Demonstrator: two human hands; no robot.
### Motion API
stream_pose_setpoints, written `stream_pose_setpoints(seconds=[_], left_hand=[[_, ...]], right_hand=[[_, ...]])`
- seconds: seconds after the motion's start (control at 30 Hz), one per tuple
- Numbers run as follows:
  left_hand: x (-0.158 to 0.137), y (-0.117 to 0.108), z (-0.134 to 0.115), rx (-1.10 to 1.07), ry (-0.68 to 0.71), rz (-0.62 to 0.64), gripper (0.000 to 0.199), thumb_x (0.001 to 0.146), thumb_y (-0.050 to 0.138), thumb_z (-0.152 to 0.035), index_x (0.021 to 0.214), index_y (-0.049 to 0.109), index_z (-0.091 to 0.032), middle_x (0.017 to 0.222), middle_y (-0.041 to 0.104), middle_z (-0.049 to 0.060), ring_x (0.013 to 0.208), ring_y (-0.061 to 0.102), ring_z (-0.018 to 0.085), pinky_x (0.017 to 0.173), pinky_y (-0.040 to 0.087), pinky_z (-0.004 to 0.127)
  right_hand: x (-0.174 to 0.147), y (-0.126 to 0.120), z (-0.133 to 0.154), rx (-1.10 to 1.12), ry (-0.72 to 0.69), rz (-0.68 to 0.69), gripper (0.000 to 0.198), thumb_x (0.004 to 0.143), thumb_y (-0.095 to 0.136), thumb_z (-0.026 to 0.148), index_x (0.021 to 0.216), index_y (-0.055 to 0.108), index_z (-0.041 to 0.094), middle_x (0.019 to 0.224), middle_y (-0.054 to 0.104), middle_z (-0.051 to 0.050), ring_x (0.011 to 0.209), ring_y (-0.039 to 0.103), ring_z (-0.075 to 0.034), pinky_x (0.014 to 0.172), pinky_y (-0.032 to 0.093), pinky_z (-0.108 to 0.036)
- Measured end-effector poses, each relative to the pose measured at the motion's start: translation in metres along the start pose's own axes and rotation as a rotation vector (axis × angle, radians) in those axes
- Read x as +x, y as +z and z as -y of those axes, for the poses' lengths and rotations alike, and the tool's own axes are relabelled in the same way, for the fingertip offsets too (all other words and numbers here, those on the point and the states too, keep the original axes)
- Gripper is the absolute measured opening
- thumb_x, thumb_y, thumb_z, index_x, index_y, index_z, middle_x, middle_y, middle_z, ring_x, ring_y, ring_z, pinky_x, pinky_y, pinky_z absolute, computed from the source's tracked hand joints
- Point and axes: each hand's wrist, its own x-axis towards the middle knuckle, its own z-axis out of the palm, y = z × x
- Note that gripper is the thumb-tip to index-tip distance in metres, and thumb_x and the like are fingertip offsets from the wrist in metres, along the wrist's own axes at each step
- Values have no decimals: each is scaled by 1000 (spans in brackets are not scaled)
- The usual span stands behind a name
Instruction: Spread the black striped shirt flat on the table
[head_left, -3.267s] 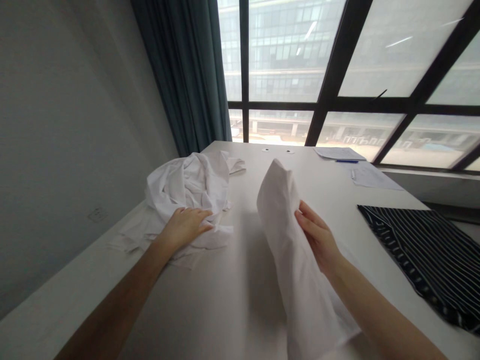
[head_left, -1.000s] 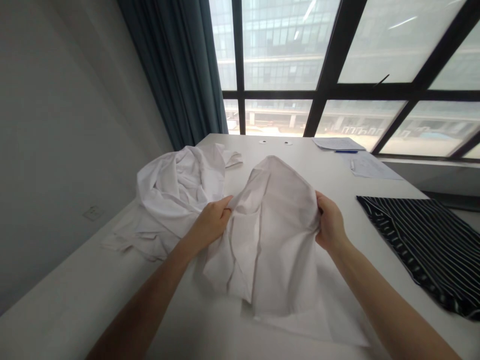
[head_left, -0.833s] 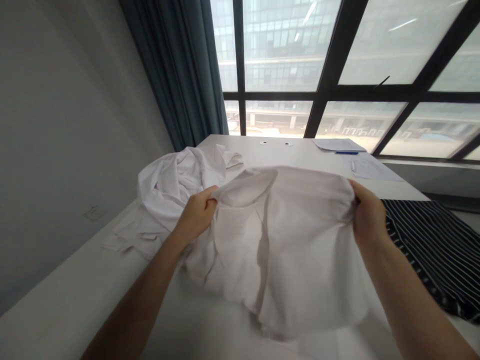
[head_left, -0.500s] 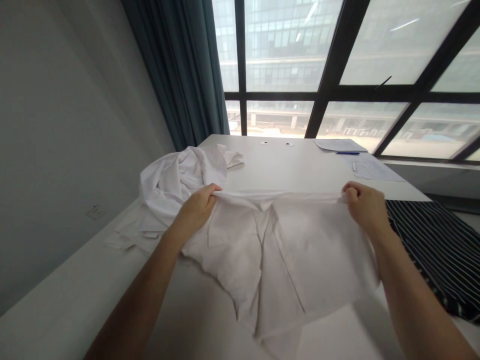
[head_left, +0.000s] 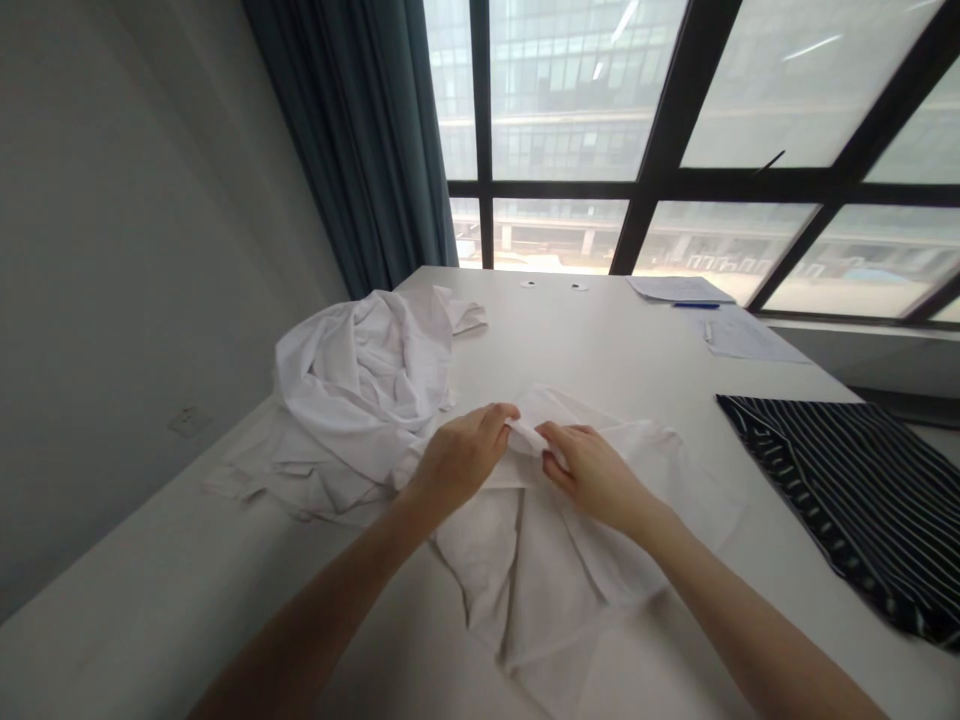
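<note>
A thin white garment [head_left: 555, 580] lies loosely spread on the white table in front of me; its exact kind cannot be made out. My left hand [head_left: 463, 452] is closed on its upper edge. Close beside it, my right hand [head_left: 589, 468] pinches the same edge, with a short gathered stretch of cloth between the two. Creases and folds run down from my hands toward the near side. To the left, a crumpled heap of white cloth [head_left: 367, 370] sits against the garment, and where one ends and the other begins is unclear.
A black-and-white striped cloth [head_left: 855, 490] lies at the right. Papers [head_left: 750, 335] and a blue pen [head_left: 696, 306] rest at the far right of the table [head_left: 525, 330]. A wall borders the left side, with a blue curtain [head_left: 360, 140] and windows behind.
My hands have come together from wide apart, the right moving left and the left moving right. The garment's stretched upper edge has slackened and bunched, and its right side has sunk onto the table.
</note>
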Motion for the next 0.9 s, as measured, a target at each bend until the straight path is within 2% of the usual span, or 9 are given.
stream_pose_setpoints(seconds=[0.17,0.27,0.33,0.43,0.5,0.6,0.73,0.8,0.9], left_hand=[[0,-12,-3,255,69,43,36,86,63,-27,118,50,-17,94,65,7,87,64,25,77,49,36],[2,-15,3,235,-11,29,48,82,67,-24,125,47,-16,107,64,11,100,61,29,88,46,41],[4,-13,11,93,-180,19,48,81,66,-26,125,48,-17,111,64,12,103,62,29,88,46,40],[8,-8,23,-310,-459,85,35,84,62,-36,113,56,-18,96,69,8,87,66,26,76,49,35],[11,-7,26,-594,-506,93,29,84,59,-40,100,62,-17,89,70,6,85,65,24,75,50,33],[14,-9,21,-949,-493,49,36,82,60,-48,93,67,-14,92,72,6,91,65,23,80,50,32],[12,-12,13,-1235,-581,118,51,79,61,-61,93,68,-12,85,72,6,76,65,21,68,49,30],[10,-11,11,-1259,-611,129,52,78,62,-61,93,68,-11,85,72,7,75,65,20,67,49,29],[10,-10,9,-1238,-617,123,47,76,69,-53,97,67,-12,92,72,7,82,65,21,72,49,29]], right_hand=[[8,-7,-23,178,205,-263,19,83,40,23,82,58,20,66,59,-1,62,54,-17,60,36,-26],[8,-22,-37,380,286,-445,17,78,41,26,72,56,21,59,51,2,58,47,-15,54,32,-25],[6,-32,-41,614,349,-488,15,76,44,28,67,54,21,57,49,3,56,46,-14,51,32,-24],[1,-44,-42,957,459,-409,11,73,50,31,69,54,22,56,50,4,53,46,-14,47,34,-23],[-1,-51,-43,1039,500,-349,11,72,52,32,71,55,22,55,50,5,52,46,-14,47,35,-24],[-3,-57,-50,919,506,-352,15,72,51,35,73,57,21,54,51,4,50,46,-14,47,35,-25],[-1,-52,-62,312,463,-434,16,73,52,31,81,61,20,55,52,4,50,46,-15,50,34,-26],[0,-44,-57,83,343,-475,19,77,49,26,90,62,19,71,62,-3,64,56,-18,62,42,-29],[0,-31,-36,7,66,-451,29,84,45,22,110,58,17,108,64,-13,97,60,-24,85,44,-37]])
